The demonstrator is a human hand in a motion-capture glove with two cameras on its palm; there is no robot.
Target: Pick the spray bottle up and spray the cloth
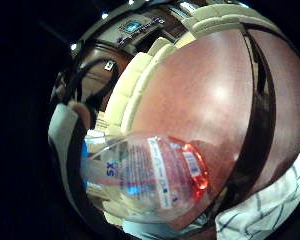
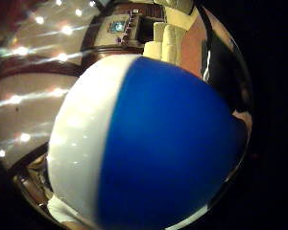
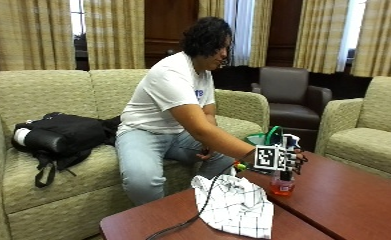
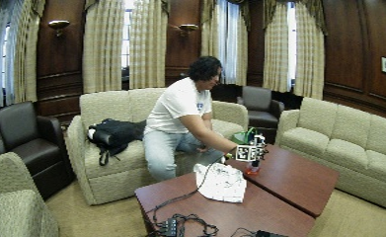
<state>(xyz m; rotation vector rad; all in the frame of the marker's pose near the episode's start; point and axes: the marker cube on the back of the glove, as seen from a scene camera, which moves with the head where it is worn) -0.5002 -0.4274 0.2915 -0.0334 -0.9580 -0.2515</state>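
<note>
Fingers of the gloved right hand (image 3: 289, 159) curl round the upper part of the spray bottle (image 3: 282, 183), which stands upright on the tabletop (image 3: 355, 200) with red liquid low in it. From the palm, the clear bottle (image 1: 145, 175) shows a printed label; only the letters "XS" can be made out, the rest being too small to read. White checked cloth (image 3: 238, 205) lies crumpled on the tabletop just beside the bottle, draped toward the table's edge.
</note>
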